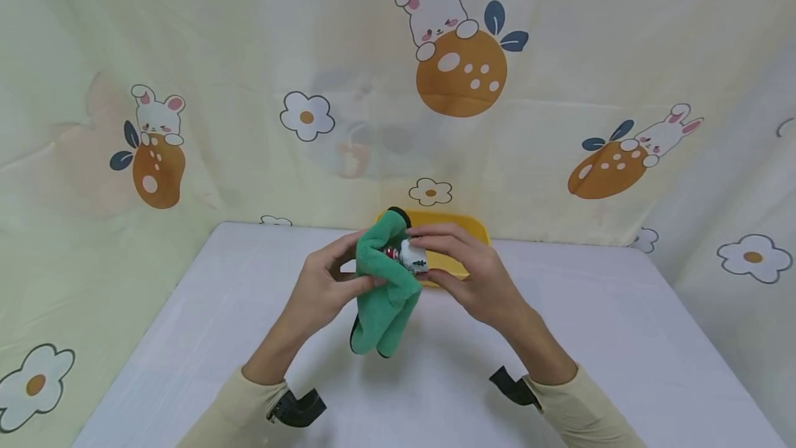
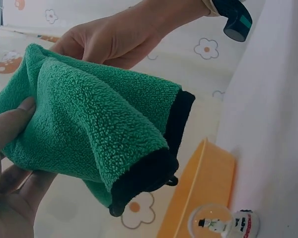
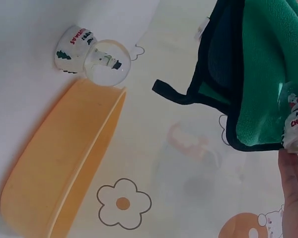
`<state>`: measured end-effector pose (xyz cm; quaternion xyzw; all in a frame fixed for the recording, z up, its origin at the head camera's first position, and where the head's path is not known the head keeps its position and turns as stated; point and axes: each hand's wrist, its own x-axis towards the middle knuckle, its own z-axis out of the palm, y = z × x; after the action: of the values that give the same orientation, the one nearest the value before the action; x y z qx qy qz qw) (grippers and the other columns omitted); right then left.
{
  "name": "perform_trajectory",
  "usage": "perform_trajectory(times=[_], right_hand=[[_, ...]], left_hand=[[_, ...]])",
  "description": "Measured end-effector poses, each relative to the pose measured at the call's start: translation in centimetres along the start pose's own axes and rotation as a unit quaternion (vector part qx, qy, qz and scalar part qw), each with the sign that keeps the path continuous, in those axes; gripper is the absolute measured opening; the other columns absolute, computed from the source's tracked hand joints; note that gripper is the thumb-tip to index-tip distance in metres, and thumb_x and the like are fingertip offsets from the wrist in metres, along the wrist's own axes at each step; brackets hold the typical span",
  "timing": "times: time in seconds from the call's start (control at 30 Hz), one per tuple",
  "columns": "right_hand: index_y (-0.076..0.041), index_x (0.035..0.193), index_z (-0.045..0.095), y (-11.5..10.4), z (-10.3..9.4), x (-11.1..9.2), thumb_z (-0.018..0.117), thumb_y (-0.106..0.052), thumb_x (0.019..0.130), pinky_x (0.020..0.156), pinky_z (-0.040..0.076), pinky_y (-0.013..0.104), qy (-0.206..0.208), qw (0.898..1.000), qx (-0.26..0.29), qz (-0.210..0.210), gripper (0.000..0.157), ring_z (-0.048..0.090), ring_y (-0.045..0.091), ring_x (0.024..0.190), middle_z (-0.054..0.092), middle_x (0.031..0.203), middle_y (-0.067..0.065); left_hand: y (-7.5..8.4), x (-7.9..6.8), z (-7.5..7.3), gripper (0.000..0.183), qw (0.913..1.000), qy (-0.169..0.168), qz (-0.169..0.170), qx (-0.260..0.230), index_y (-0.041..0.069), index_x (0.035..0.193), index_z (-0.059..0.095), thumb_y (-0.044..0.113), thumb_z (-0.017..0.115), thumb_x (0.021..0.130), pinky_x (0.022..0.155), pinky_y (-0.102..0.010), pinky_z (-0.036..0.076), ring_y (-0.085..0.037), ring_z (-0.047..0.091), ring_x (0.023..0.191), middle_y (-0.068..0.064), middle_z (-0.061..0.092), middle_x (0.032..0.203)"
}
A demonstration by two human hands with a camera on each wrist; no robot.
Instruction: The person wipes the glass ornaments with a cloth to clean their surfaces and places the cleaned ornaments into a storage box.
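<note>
My left hand [image 1: 320, 285] grips a green towel [image 1: 388, 316] with dark edging, thumb on the near side, in mid-air above the table. My right hand [image 1: 475, 272] pinches a small snow globe [image 1: 414, 256] by its white base, printed with a green tree. The globe's clear dome, with a red figure inside, sits against the towel's folds; the right wrist view shows the dome [image 3: 289, 94] touching the green cloth. In the left wrist view the towel [image 2: 89, 114] hides this globe, and the right hand [image 2: 114, 42] shows behind it.
A yellow tub [image 1: 479, 227] stands at the table's back edge, behind the hands. Beside it is a second snow globe [image 3: 74, 52] with a snowman inside, hidden in the head view. A patterned curtain [image 1: 249, 54] hangs behind the white table [image 1: 591, 337].
</note>
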<state>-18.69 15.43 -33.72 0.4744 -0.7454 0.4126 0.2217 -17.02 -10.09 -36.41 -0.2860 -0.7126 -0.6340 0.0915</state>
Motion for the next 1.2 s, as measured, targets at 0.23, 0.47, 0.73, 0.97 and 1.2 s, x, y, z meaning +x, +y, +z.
perform_trajectory(times=[0.23,0.47,0.73,0.97,1.2], right_hand=[[-0.004,0.128,0.065,-0.23,-0.31,0.09,0.086,0.008,0.072,0.101,0.052,0.025,0.003,1.0,-0.018,-0.012,0.061,0.061,0.024,0.124,0.064,0.132,0.011],[-0.003,0.129,0.065,-0.31,-0.3,0.06,0.087,0.005,0.073,0.088,0.06,0.033,0.004,0.999,0.027,0.025,0.06,0.066,0.024,0.117,0.066,0.128,0.012],[-0.004,0.125,0.067,-0.29,-0.57,-0.07,0.085,0.003,0.077,0.082,0.062,0.032,-0.002,0.996,0.035,0.08,0.052,0.074,0.019,0.097,0.071,0.116,0.007],[-0.001,0.122,0.069,-0.07,-0.31,-0.35,0.081,0.004,0.081,0.075,0.063,0.029,0.009,0.994,0.048,0.098,0.043,0.074,0.016,0.088,0.075,0.108,0.008],[-0.002,0.129,0.064,-0.1,-0.1,-0.34,0.078,0.005,0.083,0.082,0.061,0.03,0.007,0.994,0.06,0.096,0.049,0.072,0.023,0.1,0.072,0.116,0.01]], left_hand=[[-0.1,-0.05,0.09,0.059,1.0,0.002,-0.004,0.002,0.007,0.142,0.057,0.0,0.078,0.088,0.088,-0.036,0.06,-0.025,0.065,0.118,-0.01,0.064,0.134],[-0.01,-0.26,0.16,0.055,0.9999,0.005,0.004,0.013,0.008,0.138,0.06,0.001,0.078,0.087,0.086,-0.035,0.061,-0.024,0.066,0.114,-0.009,0.066,0.131],[-0.04,-0.29,0.25,0.055,0.9994,0.003,0.032,0.017,0.008,0.138,0.061,-0.002,0.077,0.087,0.085,-0.036,0.061,-0.025,0.065,0.115,-0.009,0.065,0.132],[-0.06,-0.23,0.18,0.055,0.9975,-0.003,0.059,0.038,0.007,0.137,0.061,-0.004,0.077,0.086,0.083,-0.035,0.062,-0.026,0.063,0.12,-0.008,0.065,0.133],[0.0,-0.17,0.29,0.058,0.9975,0.004,0.059,0.037,0.007,0.138,0.06,-0.005,0.079,0.084,0.083,-0.036,0.062,-0.026,0.062,0.122,-0.008,0.064,0.134]])
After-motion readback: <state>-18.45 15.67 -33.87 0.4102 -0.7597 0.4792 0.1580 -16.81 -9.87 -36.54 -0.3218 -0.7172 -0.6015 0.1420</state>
